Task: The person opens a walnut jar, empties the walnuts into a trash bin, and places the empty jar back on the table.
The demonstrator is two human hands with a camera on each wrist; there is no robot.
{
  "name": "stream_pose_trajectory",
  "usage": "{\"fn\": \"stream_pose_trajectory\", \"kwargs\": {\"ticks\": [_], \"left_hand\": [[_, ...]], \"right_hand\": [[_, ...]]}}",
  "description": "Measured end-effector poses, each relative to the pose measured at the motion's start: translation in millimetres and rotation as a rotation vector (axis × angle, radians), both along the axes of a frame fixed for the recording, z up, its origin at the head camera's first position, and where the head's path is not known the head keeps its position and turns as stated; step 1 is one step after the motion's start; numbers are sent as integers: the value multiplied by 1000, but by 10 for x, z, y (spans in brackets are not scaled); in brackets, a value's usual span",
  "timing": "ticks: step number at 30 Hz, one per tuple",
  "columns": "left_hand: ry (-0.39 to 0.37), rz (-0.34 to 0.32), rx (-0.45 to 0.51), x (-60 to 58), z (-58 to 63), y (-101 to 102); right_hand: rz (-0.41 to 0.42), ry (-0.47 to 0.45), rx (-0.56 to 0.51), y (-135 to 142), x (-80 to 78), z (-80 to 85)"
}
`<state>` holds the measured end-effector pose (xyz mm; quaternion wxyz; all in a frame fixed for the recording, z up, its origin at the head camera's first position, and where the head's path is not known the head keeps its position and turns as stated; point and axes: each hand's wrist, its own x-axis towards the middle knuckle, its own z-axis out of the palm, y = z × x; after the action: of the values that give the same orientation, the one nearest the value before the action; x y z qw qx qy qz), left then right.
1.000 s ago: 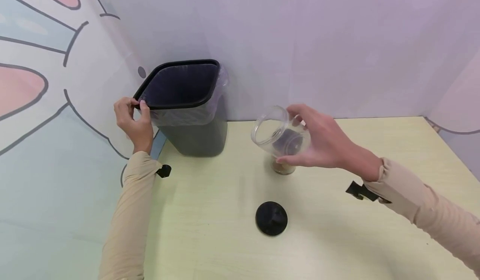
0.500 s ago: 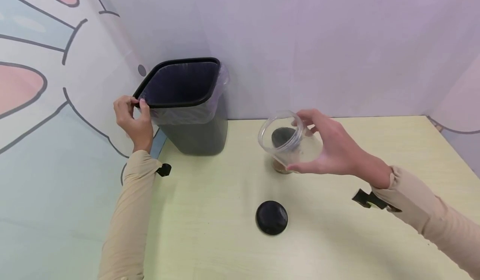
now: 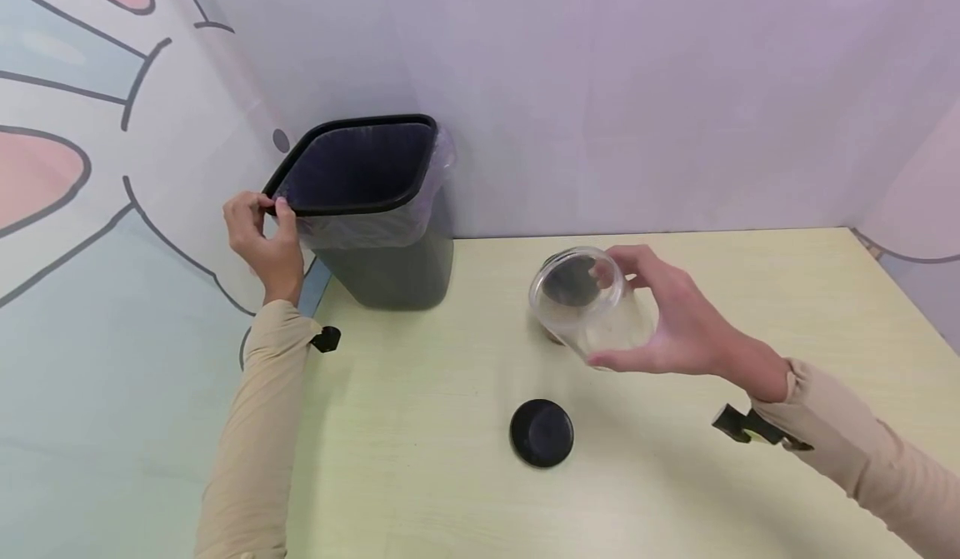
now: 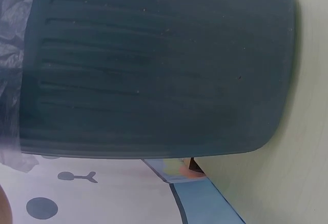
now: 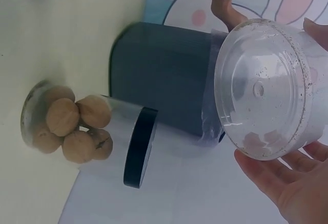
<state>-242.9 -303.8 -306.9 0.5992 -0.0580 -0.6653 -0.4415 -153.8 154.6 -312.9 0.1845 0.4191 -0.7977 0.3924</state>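
Observation:
At the left, my left hand [image 3: 264, 242] pinches the near corner of the rim of a grey trash bin [image 3: 378, 272], which has a black rim and a clear liner. My right hand [image 3: 686, 326] grips a clear plastic jar [image 3: 592, 321] round its side, in the air above the table. That jar is tilted with its open mouth up and to the left, and no contents show in it. Behind it, mostly hidden in the head view, stands a second clear jar [image 5: 117, 111] with a black lid and several walnuts [image 5: 79, 144] inside.
A loose round black lid [image 3: 542, 433] lies on the pale wooden table [image 3: 420, 476] in front of the jars. A plain pale wall [image 3: 600, 101] rises at the back, and a cartoon-printed wall [image 3: 112, 334] borders the left side.
My right hand has drawn the clear jar to the right and nearer, away from the bin, with its mouth turning more upward. My left hand has stayed at the bin's rim.

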Motion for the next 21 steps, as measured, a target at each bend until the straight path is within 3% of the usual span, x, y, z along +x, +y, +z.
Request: {"fn": "stream_pose_trajectory", "kwargs": {"ticks": [9, 21], "left_hand": [[-4, 2, -5, -8, -4, -3], [5, -2, 0, 1, 0, -2]], "right_hand": [[49, -65, -28, 38, 83, -99], [93, -78, -72, 75, 150, -231]]}}
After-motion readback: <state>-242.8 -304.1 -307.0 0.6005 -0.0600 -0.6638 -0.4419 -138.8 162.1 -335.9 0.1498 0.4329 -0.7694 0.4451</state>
